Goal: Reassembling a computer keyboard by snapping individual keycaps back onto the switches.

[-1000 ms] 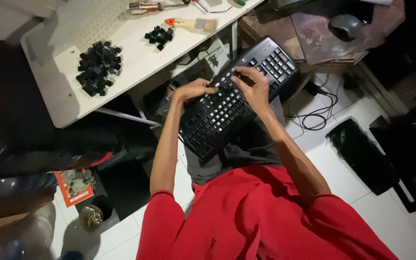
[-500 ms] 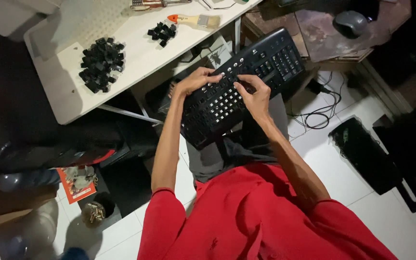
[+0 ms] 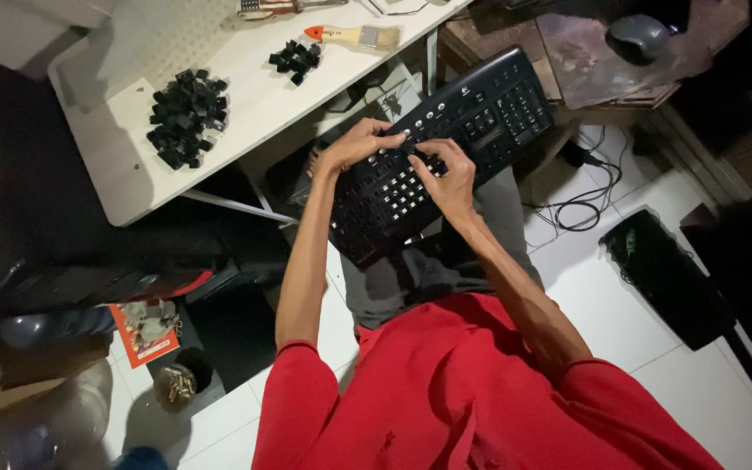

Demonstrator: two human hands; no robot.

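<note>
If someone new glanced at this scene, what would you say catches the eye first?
Probably the black keyboard on the person's lap, many keycaps missing, with the left hand and right hand both on it. Next, the big pile of black keycaps and a smaller pile on the white table, beside a paintbrush.

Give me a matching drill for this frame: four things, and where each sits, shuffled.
Things:
1. keyboard
2. big pile of black keycaps
3. brush
4. mouse

Places:
A. brown desk, top right
B. white table, left part
C. on the person's lap, under the left hand and right hand
D. white table, far edge, beside a small keycap pile

Pairs: 1-C, 2-B, 3-D, 4-A
</note>
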